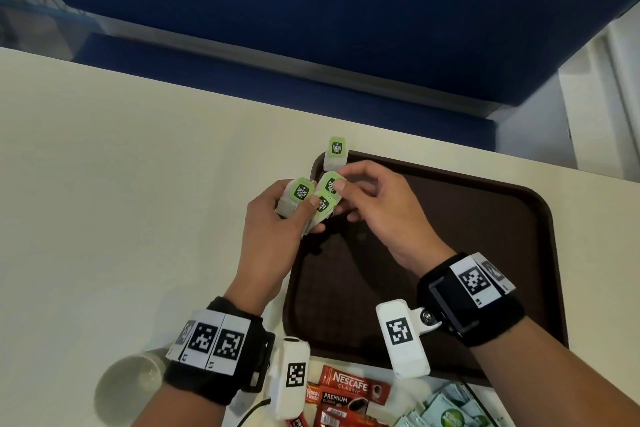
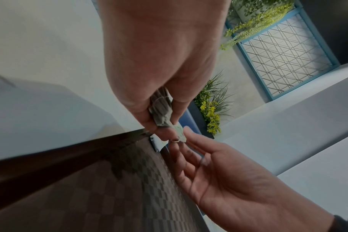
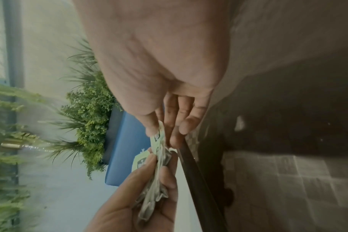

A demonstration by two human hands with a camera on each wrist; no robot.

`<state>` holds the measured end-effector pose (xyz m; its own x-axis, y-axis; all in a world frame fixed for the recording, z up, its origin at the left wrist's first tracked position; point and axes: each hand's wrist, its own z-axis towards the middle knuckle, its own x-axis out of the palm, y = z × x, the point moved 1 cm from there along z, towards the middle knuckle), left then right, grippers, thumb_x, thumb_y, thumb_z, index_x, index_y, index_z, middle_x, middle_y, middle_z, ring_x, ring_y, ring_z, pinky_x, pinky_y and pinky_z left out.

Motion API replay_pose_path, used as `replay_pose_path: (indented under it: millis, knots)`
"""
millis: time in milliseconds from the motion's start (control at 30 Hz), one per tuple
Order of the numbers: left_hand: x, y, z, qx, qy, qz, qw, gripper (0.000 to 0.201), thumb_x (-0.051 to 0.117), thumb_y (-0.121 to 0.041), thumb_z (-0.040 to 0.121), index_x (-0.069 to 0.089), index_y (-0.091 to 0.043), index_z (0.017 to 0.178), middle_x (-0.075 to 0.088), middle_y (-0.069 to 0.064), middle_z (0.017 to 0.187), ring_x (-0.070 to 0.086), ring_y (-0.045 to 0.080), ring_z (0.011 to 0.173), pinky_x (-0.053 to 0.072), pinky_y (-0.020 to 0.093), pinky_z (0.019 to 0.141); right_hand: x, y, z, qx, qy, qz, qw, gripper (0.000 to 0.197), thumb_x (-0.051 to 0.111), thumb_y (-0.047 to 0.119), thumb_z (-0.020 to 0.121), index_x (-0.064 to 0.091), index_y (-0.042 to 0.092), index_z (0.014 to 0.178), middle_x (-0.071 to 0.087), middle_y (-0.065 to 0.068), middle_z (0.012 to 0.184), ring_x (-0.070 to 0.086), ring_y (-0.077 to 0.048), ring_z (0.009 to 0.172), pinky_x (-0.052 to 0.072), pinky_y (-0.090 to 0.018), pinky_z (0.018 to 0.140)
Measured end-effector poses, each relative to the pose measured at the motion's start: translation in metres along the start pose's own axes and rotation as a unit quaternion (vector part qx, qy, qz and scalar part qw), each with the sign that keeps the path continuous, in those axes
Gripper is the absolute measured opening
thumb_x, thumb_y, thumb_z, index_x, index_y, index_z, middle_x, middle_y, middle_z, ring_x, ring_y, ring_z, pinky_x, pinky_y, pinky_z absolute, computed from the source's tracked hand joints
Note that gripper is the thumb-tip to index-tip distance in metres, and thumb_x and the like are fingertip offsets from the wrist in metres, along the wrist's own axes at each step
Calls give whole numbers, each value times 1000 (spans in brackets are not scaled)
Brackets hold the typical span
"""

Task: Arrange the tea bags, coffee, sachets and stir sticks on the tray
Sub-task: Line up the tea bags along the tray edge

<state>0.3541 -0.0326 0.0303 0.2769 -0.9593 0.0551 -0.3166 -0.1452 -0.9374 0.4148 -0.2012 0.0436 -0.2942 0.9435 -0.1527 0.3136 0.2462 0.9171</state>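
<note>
My left hand [image 1: 294,210] grips a small bunch of tea bags [image 1: 298,193] with green tags, over the left rim of the dark brown tray [image 1: 485,253]. My right hand [image 1: 341,180] pinches the green tag of one tea bag [image 1: 330,184] in that bunch between thumb and forefinger. A single tea bag [image 1: 336,152] lies on the tray's far left corner. In the left wrist view the tea bags [image 2: 161,108] sit between my left fingers. In the right wrist view the thumb and forefinger pinch a tag [image 3: 159,136] above the bunch [image 3: 153,188].
Red Nescafe coffee sachets [image 1: 349,392] and pale green sachets [image 1: 446,409] lie near the table's front edge, below the tray. A white cup [image 1: 130,385] stands at the front left. A blue bench [image 1: 346,28] runs beyond the cream table [image 1: 121,166].
</note>
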Motion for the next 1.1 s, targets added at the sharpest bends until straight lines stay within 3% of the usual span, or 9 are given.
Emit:
replay_pose_path:
  millis: [100,267,400,567,700,800,933,1100]
  knots:
    - [0,0,0,2,0,0,1000,14,75,-20,102,78,-16,115,81,1,104,81,18,97,67,30,77,-2,1,-1,-35,-9,-60,998,14,77,27,99,75,26,112,79,5,109,76,-13,98,64,-28,76]
    - [-1,3,-1,-4,-12,2,1000,13,76,-16,101,79,-18,114,81,-1,104,81,17,97,68,32,76,-7,0,2,-31,-58,-23,998,10,75,19,100,75,17,110,80,-2,102,77,-19,88,63,-26,73]
    - [-4,6,0,-6,-31,2,1000,13,76,-15,101,79,-17,113,80,2,104,81,20,96,67,28,76,-14,-1,10,-45,-86,-59,993,9,74,21,101,73,20,110,78,1,101,75,-15,87,62,-25,72]
    - [-8,5,7,-2,-46,4,999,14,76,-13,101,80,-16,113,80,-1,103,80,20,97,68,30,77,-17,-2,40,-60,-75,-159,983,10,75,26,100,71,27,108,76,8,100,71,-11,95,62,-42,91]
    - [-11,0,16,15,-52,-9,998,14,74,-9,101,79,-13,114,79,0,102,80,18,96,68,32,77,-13,5,54,-63,-18,-229,971,15,75,28,100,72,21,112,76,7,97,71,-12,93,56,-23,82]
    - [-13,0,18,18,-56,-10,998,14,74,-9,101,79,-13,115,79,4,105,80,21,98,68,35,80,-10,6,59,-85,-18,-278,957,12,74,26,100,73,21,111,74,7,101,67,-8,95,52,-23,85]
    - [-15,2,19,14,-62,-10,998,15,74,-9,101,78,-12,116,79,6,106,80,21,98,68,36,81,-8,2,66,-123,-33,-329,936,9,73,24,100,73,23,110,62,7,102,54,-1,86,37,-10,73]
    - [-15,2,21,16,-64,-4,998,15,73,-9,102,78,-14,115,79,5,105,80,20,97,68,35,80,-7,-5,71,-138,-47,-350,925,13,72,24,101,72,23,115,57,4,100,50,-3,81,34,-10,72]
